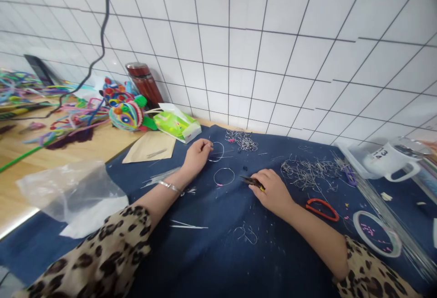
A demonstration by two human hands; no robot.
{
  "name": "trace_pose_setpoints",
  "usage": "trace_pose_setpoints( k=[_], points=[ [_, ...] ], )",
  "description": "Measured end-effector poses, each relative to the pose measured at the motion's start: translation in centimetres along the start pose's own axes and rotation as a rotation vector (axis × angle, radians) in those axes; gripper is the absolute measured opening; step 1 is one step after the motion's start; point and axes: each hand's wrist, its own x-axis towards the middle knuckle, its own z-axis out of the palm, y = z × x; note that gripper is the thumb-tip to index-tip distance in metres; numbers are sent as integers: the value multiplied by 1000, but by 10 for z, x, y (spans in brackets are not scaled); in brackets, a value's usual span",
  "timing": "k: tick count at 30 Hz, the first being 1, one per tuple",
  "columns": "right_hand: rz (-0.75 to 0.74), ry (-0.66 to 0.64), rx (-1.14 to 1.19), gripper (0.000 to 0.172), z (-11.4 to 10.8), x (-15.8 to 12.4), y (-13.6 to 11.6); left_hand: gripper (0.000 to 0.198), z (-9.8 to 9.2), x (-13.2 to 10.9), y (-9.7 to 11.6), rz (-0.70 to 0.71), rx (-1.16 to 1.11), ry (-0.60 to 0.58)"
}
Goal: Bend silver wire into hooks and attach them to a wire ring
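Observation:
My left hand (197, 156) is closed in a pinch at the edge of a thin wire ring (223, 151), its fingertips on the ring's left side. Just in front of it a second wire ring (234, 177) with a small pink piece lies flat on the dark blue cloth (218, 252). To the right, my right hand (273, 193) is wrapped round a pair of pliers (253, 181) with dark jaws and a bit of yellow on the handle. The jaws point left, toward the lying ring, and are apart from it. Most of the handles are hidden in my palm.
Tangled wire (309, 173) lies at right, with another tangle (241, 140) near the tiled wall. Red-orange handles (322, 210), a round dish (377, 234) of pink bits and a white mug (392, 159) stand right. A plastic bag (78, 193), tissue pack (175, 122) and flask (145, 84) are left.

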Motion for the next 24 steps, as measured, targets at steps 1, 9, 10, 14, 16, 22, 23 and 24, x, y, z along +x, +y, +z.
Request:
trace_pose_setpoints(
  k=[1,9,10,14,16,22,23,24],
  points=[
    [-9,-13,-34,19,1,0,0,17,1,10,-9,3,20,4],
    [-7,-78,-218,28,7,10,3,12,17,63,-38,46,95,-21],
    [-7,-79,-228,29,8,11,4,12,19,68,-40,48,94,-25],
    [-23,-88,-260,30,9,18,10,12,26,87,-41,43,74,-33],
    [-31,-97,-275,31,9,21,12,11,29,93,-38,33,54,-34],
    [-68,-159,-300,32,2,30,14,9,32,94,-13,-30,-45,-8],
    [-68,-162,-302,32,1,30,14,9,30,91,-8,-43,-60,-6],
    [-69,-164,-301,32,0,30,14,9,29,88,-3,-54,-75,-4]
  ],
)
